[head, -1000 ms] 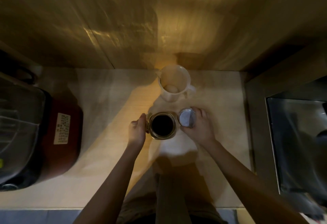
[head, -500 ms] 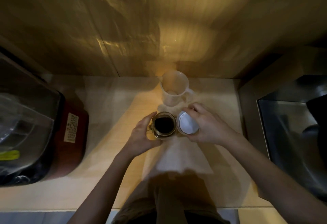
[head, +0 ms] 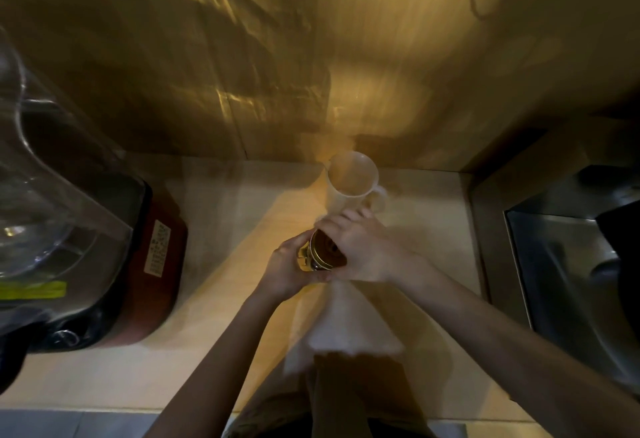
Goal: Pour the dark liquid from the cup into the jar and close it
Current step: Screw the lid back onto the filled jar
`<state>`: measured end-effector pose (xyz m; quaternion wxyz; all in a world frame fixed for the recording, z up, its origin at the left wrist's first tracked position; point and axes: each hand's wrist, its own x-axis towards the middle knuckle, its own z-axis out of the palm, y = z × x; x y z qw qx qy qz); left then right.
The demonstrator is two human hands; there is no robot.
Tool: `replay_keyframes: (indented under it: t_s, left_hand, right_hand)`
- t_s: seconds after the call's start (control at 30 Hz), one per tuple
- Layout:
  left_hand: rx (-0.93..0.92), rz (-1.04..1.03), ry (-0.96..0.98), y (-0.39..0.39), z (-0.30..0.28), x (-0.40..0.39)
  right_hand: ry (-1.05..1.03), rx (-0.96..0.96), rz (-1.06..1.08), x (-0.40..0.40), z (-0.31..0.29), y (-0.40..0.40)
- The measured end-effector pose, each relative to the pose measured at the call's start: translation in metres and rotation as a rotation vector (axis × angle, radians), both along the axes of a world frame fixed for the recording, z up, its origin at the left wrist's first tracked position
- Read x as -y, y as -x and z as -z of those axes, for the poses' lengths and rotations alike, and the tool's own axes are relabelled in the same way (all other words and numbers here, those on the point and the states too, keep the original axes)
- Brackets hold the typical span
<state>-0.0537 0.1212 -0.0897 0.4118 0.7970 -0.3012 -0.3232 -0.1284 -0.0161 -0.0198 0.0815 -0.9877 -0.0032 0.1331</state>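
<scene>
A small glass jar (head: 313, 257) holding dark liquid stands on the counter in the middle of the view. My left hand (head: 289, 269) wraps its left side. My right hand (head: 360, 247) presses the lid (head: 327, 247) over the jar's mouth; the lid sits tilted and my fingers hide most of it. Just behind my hands stands a white cup (head: 351, 183) with a handle on its right, upright, with no dark liquid visible inside.
A red-based appliance (head: 152, 264) with a clear plastic jug (head: 41, 202) fills the left of the counter (head: 214, 340). A steel sink (head: 568, 275) lies to the right. A glossy wall panel (head: 381, 56) rises behind the cup.
My right hand lifted the lid from the counter beside the jar and brought it left onto the jar's mouth. My left hand kept hold of the jar.
</scene>
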Motion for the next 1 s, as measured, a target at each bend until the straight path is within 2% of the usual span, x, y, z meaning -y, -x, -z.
replay_keyframes:
  t_s: [0.07,0.37,0.5,0.73,1.0]
  left_hand:
    - [0.001,0.005,-0.002,-0.001,0.000,-0.001]
    - [0.024,0.035,-0.010,-0.002,0.001,-0.001]
    - [0.016,0.039,-0.017,-0.002,0.002,-0.001]
    - [0.002,0.022,-0.036,-0.002,0.007,0.000]
    - [-0.040,0.001,-0.024,-0.002,0.011,-0.002]
  right_hand:
    - [0.086,0.014,-0.028,-0.002,0.001,-0.004]
    - [0.190,-0.040,0.051,-0.011,-0.009,-0.012]
    - [0.144,-0.027,0.148,-0.012,-0.014,-0.014]
    - [0.132,-0.020,0.195,-0.017,-0.017,-0.017]
    - [0.071,0.028,0.375,-0.025,-0.010,-0.012]
